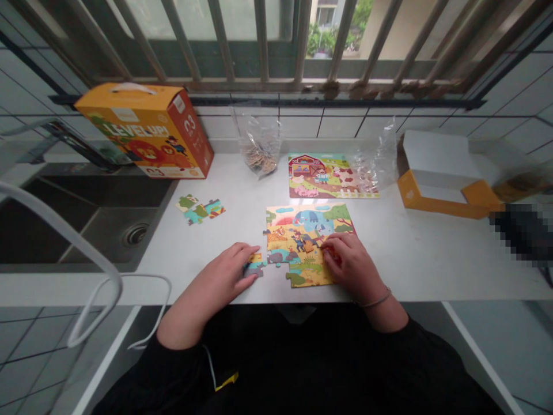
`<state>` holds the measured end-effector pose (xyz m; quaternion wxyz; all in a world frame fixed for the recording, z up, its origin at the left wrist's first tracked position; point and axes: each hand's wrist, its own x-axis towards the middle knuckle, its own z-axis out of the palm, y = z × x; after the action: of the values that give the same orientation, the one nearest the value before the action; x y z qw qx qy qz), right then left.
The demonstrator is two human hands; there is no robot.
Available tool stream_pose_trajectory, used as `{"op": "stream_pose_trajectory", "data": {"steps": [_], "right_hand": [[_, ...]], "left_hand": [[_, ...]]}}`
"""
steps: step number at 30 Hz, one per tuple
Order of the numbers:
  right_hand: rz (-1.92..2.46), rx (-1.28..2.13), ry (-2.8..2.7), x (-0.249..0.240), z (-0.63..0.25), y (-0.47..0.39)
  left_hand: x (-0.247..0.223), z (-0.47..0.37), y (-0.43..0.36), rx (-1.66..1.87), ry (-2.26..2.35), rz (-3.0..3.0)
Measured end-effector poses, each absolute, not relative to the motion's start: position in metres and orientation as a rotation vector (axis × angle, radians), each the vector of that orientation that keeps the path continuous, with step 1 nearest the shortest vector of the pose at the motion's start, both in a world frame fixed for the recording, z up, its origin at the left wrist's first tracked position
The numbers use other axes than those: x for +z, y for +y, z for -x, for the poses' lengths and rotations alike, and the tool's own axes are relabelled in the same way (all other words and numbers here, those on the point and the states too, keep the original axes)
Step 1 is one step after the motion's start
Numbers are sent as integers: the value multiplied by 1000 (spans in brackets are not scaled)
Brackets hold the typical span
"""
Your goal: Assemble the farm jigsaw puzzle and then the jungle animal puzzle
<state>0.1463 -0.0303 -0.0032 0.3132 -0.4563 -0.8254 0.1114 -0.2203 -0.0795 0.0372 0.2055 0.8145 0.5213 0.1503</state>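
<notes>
A partly joined jigsaw puzzle (309, 236) with elephants, a tree and a small figure lies flat on the white counter. Its lower left corner is open. My left hand (231, 271) is left of that gap, thumb and fingers closed around a loose jigsaw piece (256, 266) in blue, yellow and grey that lies on the counter. My right hand (349, 262) rests on the puzzle's right side, fingers curled together; what they hold, if anything, is hidden. Several more jigsaw pieces (199, 211), green, blue and striped, lie farther to the left.
Behind the puzzle are a farm picture board (319, 178), a clear bag of pieces (261, 155) and a crumpled plastic bag (380, 164). An orange box (147, 129) stands by the sink (99, 219). An open box (449, 196) is at right; a white cable (108, 259) hangs at left.
</notes>
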Motion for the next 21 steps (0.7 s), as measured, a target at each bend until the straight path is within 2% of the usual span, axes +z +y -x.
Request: {"op": "stream_pose_trajectory", "data": {"steps": [11,21], "right_hand": [[1201,291,-2182,-4,-147,-30],[1204,293,-2189,-6,-148,-30]], "left_hand": [[38,218,-72,602,1427,-2289],[27,211,-63,517,1410,-2485]]}}
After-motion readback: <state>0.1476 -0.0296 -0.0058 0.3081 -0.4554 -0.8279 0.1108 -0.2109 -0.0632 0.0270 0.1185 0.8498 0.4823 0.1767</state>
